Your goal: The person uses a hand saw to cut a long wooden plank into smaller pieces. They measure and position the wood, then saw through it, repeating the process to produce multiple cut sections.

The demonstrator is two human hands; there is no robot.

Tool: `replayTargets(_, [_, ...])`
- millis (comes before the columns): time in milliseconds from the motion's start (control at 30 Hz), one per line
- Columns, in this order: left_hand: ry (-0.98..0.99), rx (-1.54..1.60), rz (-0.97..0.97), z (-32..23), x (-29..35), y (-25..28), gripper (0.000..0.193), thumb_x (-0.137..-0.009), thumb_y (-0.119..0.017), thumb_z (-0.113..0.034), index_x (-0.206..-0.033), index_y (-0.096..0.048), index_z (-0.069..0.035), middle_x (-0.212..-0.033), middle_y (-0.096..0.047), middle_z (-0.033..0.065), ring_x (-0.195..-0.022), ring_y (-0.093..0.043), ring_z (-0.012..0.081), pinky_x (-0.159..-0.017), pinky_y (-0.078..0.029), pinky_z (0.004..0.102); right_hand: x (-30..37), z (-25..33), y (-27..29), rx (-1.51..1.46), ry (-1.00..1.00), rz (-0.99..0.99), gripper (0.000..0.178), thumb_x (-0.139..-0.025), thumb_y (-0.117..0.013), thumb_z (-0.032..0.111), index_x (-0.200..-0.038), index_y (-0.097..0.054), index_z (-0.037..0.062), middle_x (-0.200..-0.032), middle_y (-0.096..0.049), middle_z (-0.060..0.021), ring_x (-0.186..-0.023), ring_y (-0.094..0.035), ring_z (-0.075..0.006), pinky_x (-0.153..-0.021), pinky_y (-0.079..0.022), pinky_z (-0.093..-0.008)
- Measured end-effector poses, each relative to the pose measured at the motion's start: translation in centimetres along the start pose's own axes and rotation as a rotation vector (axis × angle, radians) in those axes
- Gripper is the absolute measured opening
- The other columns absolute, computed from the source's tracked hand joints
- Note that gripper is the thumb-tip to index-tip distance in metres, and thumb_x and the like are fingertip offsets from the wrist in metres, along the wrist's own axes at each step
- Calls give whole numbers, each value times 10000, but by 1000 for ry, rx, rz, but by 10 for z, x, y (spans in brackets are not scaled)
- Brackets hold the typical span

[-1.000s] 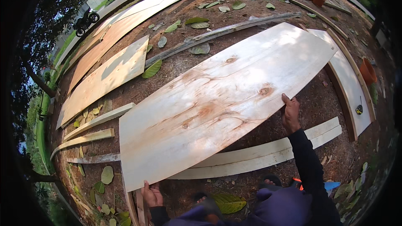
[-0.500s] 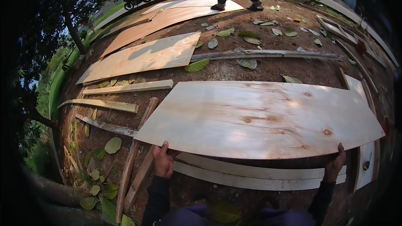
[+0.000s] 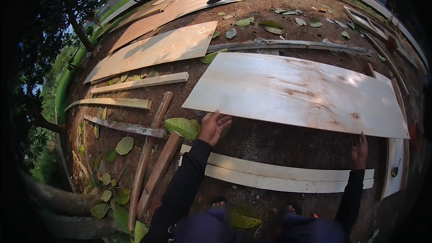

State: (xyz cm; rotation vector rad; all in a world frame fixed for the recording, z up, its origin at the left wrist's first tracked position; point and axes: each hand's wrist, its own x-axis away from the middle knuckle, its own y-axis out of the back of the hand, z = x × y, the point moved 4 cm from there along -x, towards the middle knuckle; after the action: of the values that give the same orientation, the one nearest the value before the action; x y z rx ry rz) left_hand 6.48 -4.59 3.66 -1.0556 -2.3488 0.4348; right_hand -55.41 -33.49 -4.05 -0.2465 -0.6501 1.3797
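The pale plywood sheet (image 3: 292,92) stretches left to right just beyond the left hand (image 3: 214,128) and right hand (image 3: 358,151), both at its near long edge, fingers half-curled, gripping or not I cannot tell.

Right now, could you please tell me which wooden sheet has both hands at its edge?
The large whitish sheet with brown streaks: the left hand and right hand are at its near edge; the other sheets have neither.
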Motion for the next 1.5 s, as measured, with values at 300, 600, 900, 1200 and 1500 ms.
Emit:
replayTargets(300, [-159,-477,-429,26,56,141,256,-1070,-547,-193,-1226,-628,-7,-1088,-714,69,-969,-688,143,-778,-562,293,134,-54,9,1480,345,271,378,-975,-689,206,-1287,-640,-1,-1267,-677,-180,-1192,-651,-298,-1002,-498,-400])
replayTargets(600, [-207,-643,-681,18,77,247,289,-1019,-610,-142,-1230,-676,44,-1030,-725,54,-901,-665,124,-791,-525,275,134,-63,29,1851,447,267,441,-980,-668,226,-1366,-593,25,-1397,-596,-216,-1335,-534,-390,-1134,-412,-458])
replayTargets(900, [-198,-976,-573,22,66,280,400,-1033,-569,-160,-1332,-611,103,-1260,-694,188,-1126,-669,243,-993,-500,358,115,-55,51,1871,626,-2,493,-934,-704,323,-1276,-624,-24,-1351,-598,-262,-1289,-534,-424,-1114,-419,-492])
replayTargets(1200, [-66,-1292,-449,15,27,271,437,-985,-624,-234,-1243,-659,117,-1181,-724,186,-1103,-666,280,-979,-480,386,83,15,133,1846,498,-533,550,-966,-644,364,-1353,-578,-21,-1409,-540,-288,-1340,-485,-448,-1123,-408,-515])
replayTargets(1500, [42,-1445,-427,7,20,269,384,-962,-632,-286,-870,-631,88,-803,-610,133,-762,-530,249,-763,-435,434,25,75,199,1942,96,-570,585,-954,-634,430,-1356,-578,10,-1337,-600,-279,-1272,-562,-444,-1079,-449,-541])
